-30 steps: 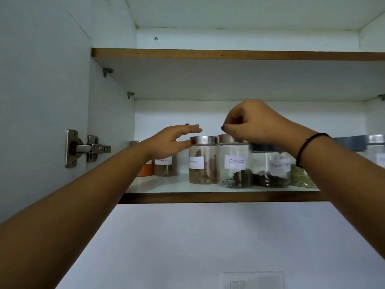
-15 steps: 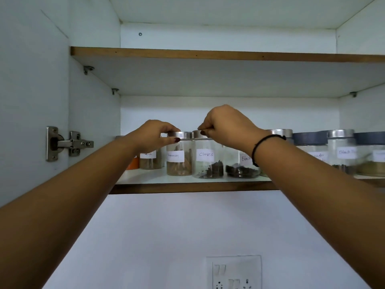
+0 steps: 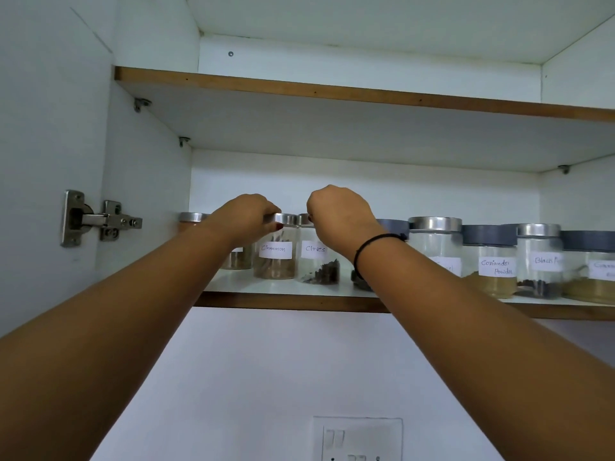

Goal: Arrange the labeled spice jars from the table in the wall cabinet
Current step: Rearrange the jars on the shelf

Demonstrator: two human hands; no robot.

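A row of clear labeled spice jars stands on the lower shelf (image 3: 286, 301) of the open wall cabinet. My left hand (image 3: 244, 218) grips the steel lid of the Cinnamon jar (image 3: 275, 261). My right hand (image 3: 339, 214) pinches the lid of the Cloves jar (image 3: 317, 264) beside it. The two jars stand upright and touch each other. To the right stand a jar behind my wrist (image 3: 436, 247), the Coriander Powder jar (image 3: 492, 271), a Black Pepper jar (image 3: 539, 264) and one more jar (image 3: 592, 271). Two jars at the far left (image 3: 191, 218) are mostly hidden by my left hand.
The upper shelf (image 3: 332, 91) hangs above the jars with its underside close overhead. The open door with a steel hinge (image 3: 100, 221) is at the left. A wall switch plate (image 3: 357, 439) sits below the cabinet.
My left hand has closed onto the Cinnamon jar lid from an open reach. My right hand stays on the Cloves lid. The view has shifted right, showing more jars.
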